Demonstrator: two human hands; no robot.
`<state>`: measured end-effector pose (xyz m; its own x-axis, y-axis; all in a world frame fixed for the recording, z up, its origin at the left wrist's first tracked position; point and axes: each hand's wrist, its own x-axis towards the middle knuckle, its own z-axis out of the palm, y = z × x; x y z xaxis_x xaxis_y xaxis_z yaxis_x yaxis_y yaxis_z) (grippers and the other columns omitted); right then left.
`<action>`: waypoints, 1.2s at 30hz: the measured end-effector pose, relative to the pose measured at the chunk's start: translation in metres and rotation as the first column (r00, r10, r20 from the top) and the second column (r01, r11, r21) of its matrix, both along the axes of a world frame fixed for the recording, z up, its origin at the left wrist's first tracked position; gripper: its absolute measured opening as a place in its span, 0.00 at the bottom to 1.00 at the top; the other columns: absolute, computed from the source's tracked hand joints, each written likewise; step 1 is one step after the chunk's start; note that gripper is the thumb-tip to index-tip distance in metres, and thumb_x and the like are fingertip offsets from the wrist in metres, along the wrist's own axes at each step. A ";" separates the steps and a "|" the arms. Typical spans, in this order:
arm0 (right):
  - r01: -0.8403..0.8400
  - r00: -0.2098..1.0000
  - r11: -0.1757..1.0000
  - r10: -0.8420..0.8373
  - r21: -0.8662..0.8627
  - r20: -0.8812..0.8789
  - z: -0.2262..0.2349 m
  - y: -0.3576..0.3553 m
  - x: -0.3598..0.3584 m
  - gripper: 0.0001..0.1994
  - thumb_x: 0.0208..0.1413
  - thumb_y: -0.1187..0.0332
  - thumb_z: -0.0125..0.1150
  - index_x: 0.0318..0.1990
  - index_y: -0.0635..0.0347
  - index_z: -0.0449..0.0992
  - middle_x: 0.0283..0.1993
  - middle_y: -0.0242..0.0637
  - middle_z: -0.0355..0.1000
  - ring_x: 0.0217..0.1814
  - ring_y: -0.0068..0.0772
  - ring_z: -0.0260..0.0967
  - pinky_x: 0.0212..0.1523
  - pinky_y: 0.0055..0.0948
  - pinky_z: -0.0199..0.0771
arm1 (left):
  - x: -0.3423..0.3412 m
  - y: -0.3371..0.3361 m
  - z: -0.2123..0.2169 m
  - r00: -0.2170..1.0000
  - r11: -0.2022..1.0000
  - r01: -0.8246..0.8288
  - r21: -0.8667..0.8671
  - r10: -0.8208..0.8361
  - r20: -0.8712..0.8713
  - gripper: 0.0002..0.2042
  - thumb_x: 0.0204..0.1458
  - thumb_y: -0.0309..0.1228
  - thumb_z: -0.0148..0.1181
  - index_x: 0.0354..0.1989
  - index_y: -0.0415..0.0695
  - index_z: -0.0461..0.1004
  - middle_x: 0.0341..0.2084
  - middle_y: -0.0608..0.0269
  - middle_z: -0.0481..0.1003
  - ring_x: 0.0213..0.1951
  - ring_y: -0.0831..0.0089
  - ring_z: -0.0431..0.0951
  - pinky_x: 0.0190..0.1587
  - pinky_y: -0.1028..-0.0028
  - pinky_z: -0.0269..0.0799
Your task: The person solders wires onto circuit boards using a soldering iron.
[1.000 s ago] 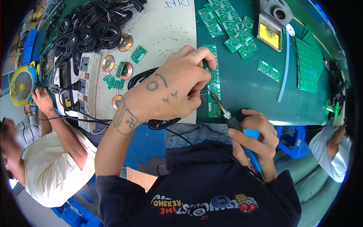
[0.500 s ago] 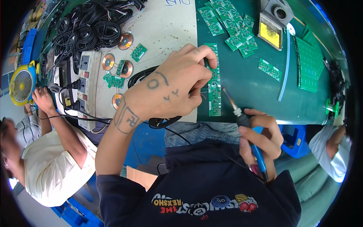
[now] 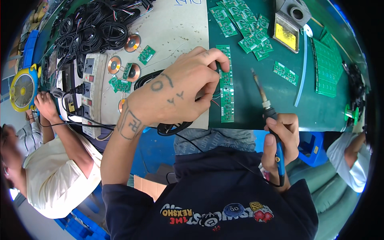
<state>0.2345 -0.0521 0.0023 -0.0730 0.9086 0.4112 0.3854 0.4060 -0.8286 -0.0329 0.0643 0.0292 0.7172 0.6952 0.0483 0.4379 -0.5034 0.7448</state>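
A strip of green circuit boards (image 3: pixel 227 90) lies on the green mat beside my left hand (image 3: pixel 180 88). That hand is closed, its index finger resting on the strip's upper part. Thin red and pale wires (image 3: pixel 216 97) stick out by its thumb toward the strip; they appear to belong to the black cable (image 3: pixel 176 129) coiled under the hand, though the grip itself is mostly hidden. In my right hand (image 3: pixel 286 138) is a soldering iron (image 3: pixel 267 105) with a blue handle, gripped like a pen. Its tip points up and away, right of the strip and apart from it.
Loose green boards (image 3: pixel 244 24) pile up at the back, near a soldering stand with a yellow sponge (image 3: pixel 286 37). Large board panels (image 3: pixel 324 68) lie right. Copper coils (image 3: pixel 114 65), a power strip (image 3: pixel 93 92) and black cable bundles (image 3: pixel 94 30) are left. A co-worker's hand (image 3: pixel 47 105) is by a fan (image 3: pixel 23 89).
The soldering iron has moved away from the strip, its tip now farther right and up, and my right hand's grip has shifted. My left hand has slid slightly left.
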 end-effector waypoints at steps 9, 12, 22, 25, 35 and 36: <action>-0.073 0.997 0.995 0.075 -0.062 0.035 -0.001 0.003 -0.022 0.12 0.56 0.74 0.72 0.49 0.63 0.85 0.39 0.41 0.70 0.35 0.33 0.61 0.41 0.30 0.71 | -0.006 0.008 0.001 0.999 0.981 0.007 -0.195 0.000 0.039 0.08 0.49 0.14 0.59 0.21 0.39 0.73 0.56 0.60 0.74 0.49 0.62 0.72 0.53 0.68 0.71; -0.088 0.996 0.995 0.088 -0.054 0.001 -0.001 0.007 -0.028 0.12 0.56 0.76 0.72 0.48 0.62 0.85 0.40 0.42 0.73 0.36 0.33 0.62 0.41 0.30 0.71 | -0.007 0.007 0.000 0.999 0.983 0.006 -0.182 0.002 0.043 0.08 0.49 0.14 0.59 0.21 0.39 0.74 0.56 0.60 0.74 0.49 0.62 0.72 0.53 0.67 0.71; -0.019 0.998 0.990 0.012 0.141 0.054 -0.015 0.035 -0.060 0.16 0.46 0.84 0.73 0.41 0.57 0.76 0.44 0.37 0.82 0.36 0.33 0.68 0.42 0.31 0.69 | -0.006 0.005 -0.005 0.996 0.988 0.011 -0.155 0.003 0.087 0.06 0.49 0.16 0.60 0.23 0.39 0.75 0.55 0.59 0.75 0.51 0.60 0.73 0.55 0.66 0.71; 0.016 0.996 0.985 -0.030 0.170 0.081 -0.022 0.037 -0.065 0.19 0.43 0.86 0.72 0.39 0.54 0.73 0.40 0.33 0.82 0.36 0.33 0.70 0.42 0.31 0.69 | -0.007 0.006 -0.006 0.996 0.987 0.026 -0.159 -0.011 0.092 0.04 0.48 0.18 0.63 0.25 0.40 0.76 0.55 0.59 0.75 0.52 0.59 0.73 0.56 0.65 0.70; 0.067 0.994 0.989 -0.077 0.132 0.076 -0.021 0.032 -0.065 0.20 0.45 0.86 0.71 0.41 0.53 0.72 0.37 0.34 0.82 0.36 0.36 0.72 0.42 0.32 0.72 | 0.006 -0.031 -0.010 0.990 0.963 -0.140 0.231 0.138 0.025 0.09 0.44 0.24 0.71 0.35 0.44 0.79 0.55 0.60 0.76 0.58 0.60 0.74 0.60 0.62 0.68; 0.070 0.995 0.989 -0.079 0.129 0.068 -0.021 0.029 -0.065 0.20 0.46 0.86 0.71 0.42 0.53 0.71 0.37 0.36 0.82 0.36 0.37 0.72 0.42 0.33 0.73 | 0.008 -0.036 -0.008 0.987 0.941 -0.156 0.301 0.157 0.019 0.08 0.46 0.24 0.70 0.35 0.45 0.79 0.55 0.61 0.76 0.58 0.60 0.74 0.59 0.61 0.68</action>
